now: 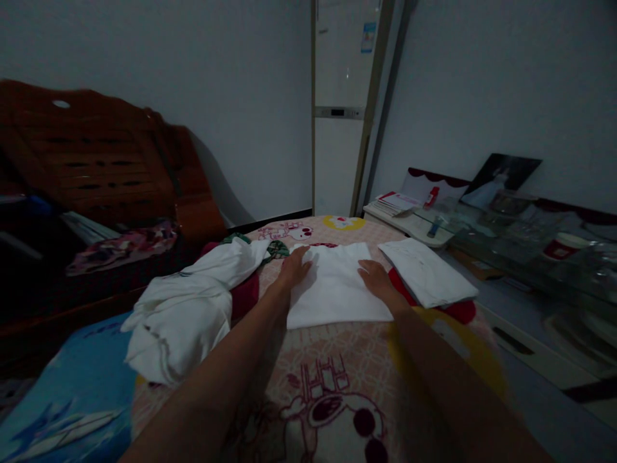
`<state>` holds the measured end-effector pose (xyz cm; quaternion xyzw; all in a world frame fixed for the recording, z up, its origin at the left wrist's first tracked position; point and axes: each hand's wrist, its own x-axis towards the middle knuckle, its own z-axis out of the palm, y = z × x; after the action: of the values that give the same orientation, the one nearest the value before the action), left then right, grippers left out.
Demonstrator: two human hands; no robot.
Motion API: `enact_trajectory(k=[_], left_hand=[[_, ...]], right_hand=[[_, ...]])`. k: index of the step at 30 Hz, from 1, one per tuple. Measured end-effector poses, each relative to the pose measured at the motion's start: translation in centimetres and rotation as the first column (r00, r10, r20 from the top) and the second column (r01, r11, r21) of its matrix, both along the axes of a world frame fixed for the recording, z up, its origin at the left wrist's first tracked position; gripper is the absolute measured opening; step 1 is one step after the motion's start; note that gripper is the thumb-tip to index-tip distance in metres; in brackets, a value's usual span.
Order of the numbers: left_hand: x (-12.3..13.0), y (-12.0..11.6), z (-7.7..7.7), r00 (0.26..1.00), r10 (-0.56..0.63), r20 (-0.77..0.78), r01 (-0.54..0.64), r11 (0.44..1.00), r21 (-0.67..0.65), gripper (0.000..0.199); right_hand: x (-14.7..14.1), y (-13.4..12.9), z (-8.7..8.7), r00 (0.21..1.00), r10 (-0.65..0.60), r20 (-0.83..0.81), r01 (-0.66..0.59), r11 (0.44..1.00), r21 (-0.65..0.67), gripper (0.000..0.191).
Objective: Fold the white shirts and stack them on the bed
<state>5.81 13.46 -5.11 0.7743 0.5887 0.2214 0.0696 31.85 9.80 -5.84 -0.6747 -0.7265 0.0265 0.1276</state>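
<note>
Lying flat on the pink cover [342, 344], white cloth [337, 292] sits between crumpled heap [187, 315] and folded bundle [427, 273]. Left hand [297, 265] rests on cloth's left edge, right hand [376, 278] near its right; both unclenched, loosely extended.

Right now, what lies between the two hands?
The middle white cloth, laid out flat, fills the stretch from left hand to right hand, as the head view shows.
</note>
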Motion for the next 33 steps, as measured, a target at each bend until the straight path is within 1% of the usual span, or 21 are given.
enact_trajectory(k=[2,4,6,8,13,15,18,21,23,27,30,33], left_hand=[[-1.4,-1.1,0.3,0.992,0.125,0.004,-0.125,0.991,-0.038,0.046],[-2.3,-2.3,0.5,0.975,0.223,-0.017,-0.224,0.971,-0.088,0.038],[-2.6,-3.1,0.5,0.964,0.265,-0.035,-0.267,0.957,-0.117,0.030],[-2.5,-3.5,0.3,0.957,0.290,-0.022,-0.290,0.948,-0.131,0.025],[-2.2,-2.6,-0.6,0.928,0.367,0.066,-0.354,0.922,-0.158,0.023],[-2.3,-2.1,-0.7,0.924,0.378,0.054,-0.363,0.914,-0.178,0.024],[-2.4,-1.6,-0.7,0.931,0.364,-0.018,-0.360,0.912,-0.198,0.031],[-2.0,-1.7,-0.7,0.935,0.345,-0.086,-0.356,0.911,-0.211,0.039],[-1.6,-1.9,-0.9,0.927,0.355,-0.121,-0.372,0.908,-0.191,0.043],[-1.0,-2.3,-0.9,0.905,0.384,-0.184,-0.412,0.898,-0.153,0.041],[-1.3,-2.3,-0.8,0.902,0.381,-0.204,-0.416,0.894,-0.166,0.038],[-1.8,-2.2,-0.9,0.908,0.369,-0.197,-0.400,0.905,-0.148,0.036]], right_hand=[[1.1,-1.1,0.4,0.990,-0.132,-0.042,0.132,0.991,-0.001,0.038],[1.9,-1.8,0.7,0.978,-0.202,-0.045,0.201,0.979,-0.015,0.036],[2.4,-2.0,1.0,0.968,-0.247,-0.053,0.246,0.969,-0.030,0.036],[2.5,-1.8,1.3,0.956,-0.284,-0.069,0.281,0.959,-0.046,0.035],[2.6,-0.5,1.3,0.940,-0.329,-0.092,0.323,0.944,-0.073,0.033],[2.7,0.1,1.1,0.935,-0.341,-0.099,0.333,0.939,-0.089,0.032],[3.0,0.8,0.9,0.933,-0.343,-0.107,0.330,0.937,-0.117,0.031],[2.9,1.0,0.9,0.936,-0.339,-0.098,0.326,0.936,-0.129,0.031],[2.6,0.8,0.9,0.938,-0.341,-0.068,0.330,0.935,-0.132,0.032],[2.1,0.3,0.8,0.942,-0.335,0.002,0.333,0.937,-0.100,0.031],[2.1,0.2,0.5,0.944,-0.326,0.045,0.329,0.942,-0.071,0.031],[2.4,0.2,0.2,0.949,-0.312,0.049,0.315,0.947,-0.059,0.030]])
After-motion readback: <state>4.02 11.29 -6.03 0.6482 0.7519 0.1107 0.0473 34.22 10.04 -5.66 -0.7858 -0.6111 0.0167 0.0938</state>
